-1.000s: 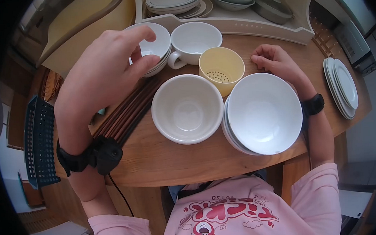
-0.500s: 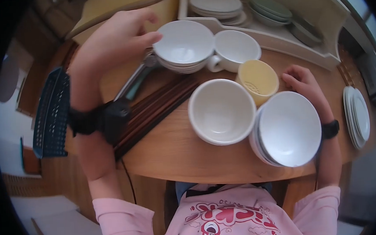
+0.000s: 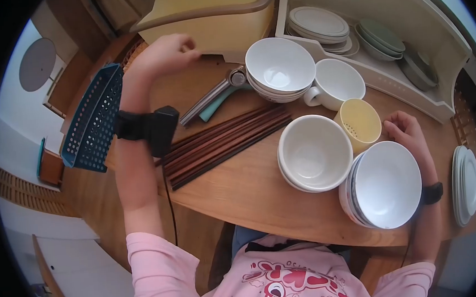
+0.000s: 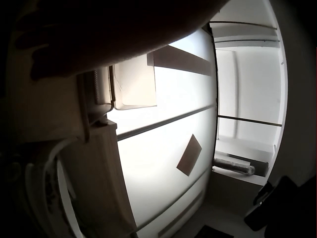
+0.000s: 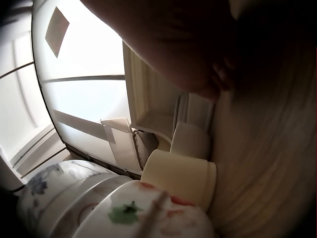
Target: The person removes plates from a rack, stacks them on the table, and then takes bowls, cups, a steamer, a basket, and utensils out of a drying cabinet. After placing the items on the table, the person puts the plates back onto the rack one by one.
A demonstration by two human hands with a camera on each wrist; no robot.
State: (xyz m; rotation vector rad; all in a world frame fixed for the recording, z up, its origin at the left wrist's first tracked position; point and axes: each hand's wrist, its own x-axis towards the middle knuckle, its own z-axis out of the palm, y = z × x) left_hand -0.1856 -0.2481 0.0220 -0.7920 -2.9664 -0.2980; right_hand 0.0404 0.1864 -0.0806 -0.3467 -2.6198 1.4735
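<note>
In the head view my left hand [image 3: 167,55] hovers over the back left of the table, fingers loosely bent and holding nothing. To its right are stacked white bowls [image 3: 280,64] and a white mug [image 3: 340,82]; below it lie a silver tool [image 3: 207,98] with a teal handle beside it and a row of dark chopsticks [image 3: 221,144]. My right hand [image 3: 410,135] rests loosely curled on the table beside a yellow cup [image 3: 360,120], just behind another bowl stack [image 3: 388,185]. Cream bowls [image 3: 314,153] stand left of that stack. The right wrist view shows the yellow cup [image 5: 178,173] near the hand [image 5: 183,54].
A cream rack [image 3: 375,77] with plates and bowls stands along the back, with a yellow bin [image 3: 214,33] to its left. A blue perforated basket [image 3: 92,124] is at the left edge. Stacked white plates [image 3: 465,186] sit at the far right.
My left hand has moved left, away from the back bowl stack, and the silver tool has come into sight. The head view has turned left; my right hand stays beside the yellow cup.
</note>
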